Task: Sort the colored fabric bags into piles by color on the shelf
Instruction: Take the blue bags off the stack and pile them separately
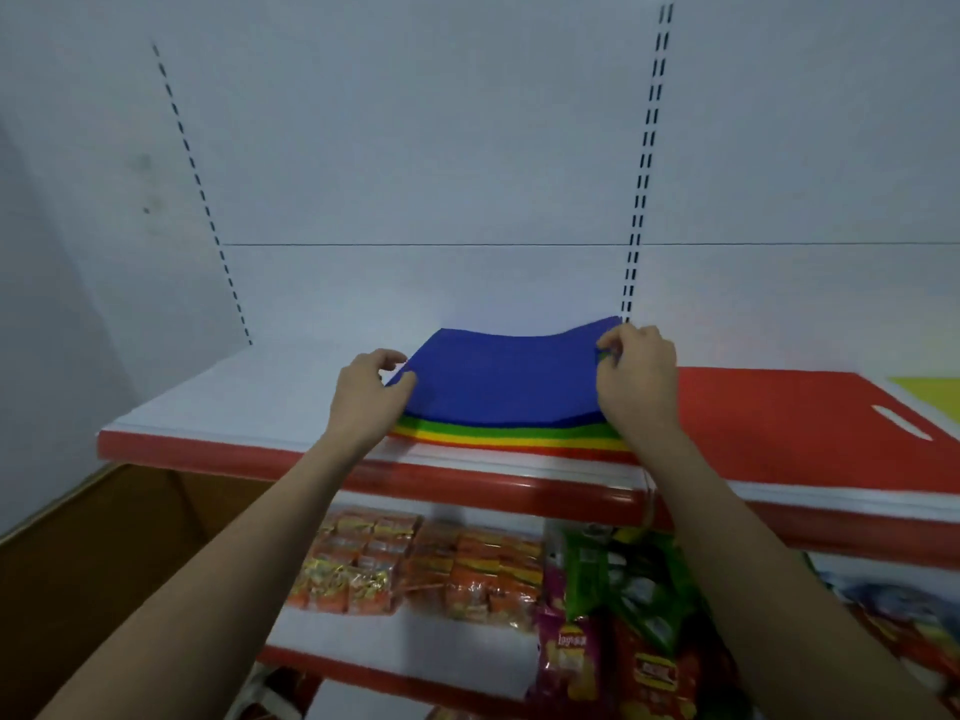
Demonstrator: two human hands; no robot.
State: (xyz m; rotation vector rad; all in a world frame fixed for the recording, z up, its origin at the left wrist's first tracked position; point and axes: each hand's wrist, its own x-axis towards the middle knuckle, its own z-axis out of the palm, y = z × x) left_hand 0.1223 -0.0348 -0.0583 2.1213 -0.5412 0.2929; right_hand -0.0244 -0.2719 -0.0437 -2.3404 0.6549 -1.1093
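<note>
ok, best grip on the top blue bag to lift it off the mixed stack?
Pinch the blue bag at its two side edges, where the left hand and right hand grip now. It lies flat and limp, so one-sided lifting would likely drag the green layer.

Lower shelf [415, 646]: orange snack packs [415, 563] left, green packs [618, 579] and chip bags [571, 662] right. White back panel [415, 148].
</note>
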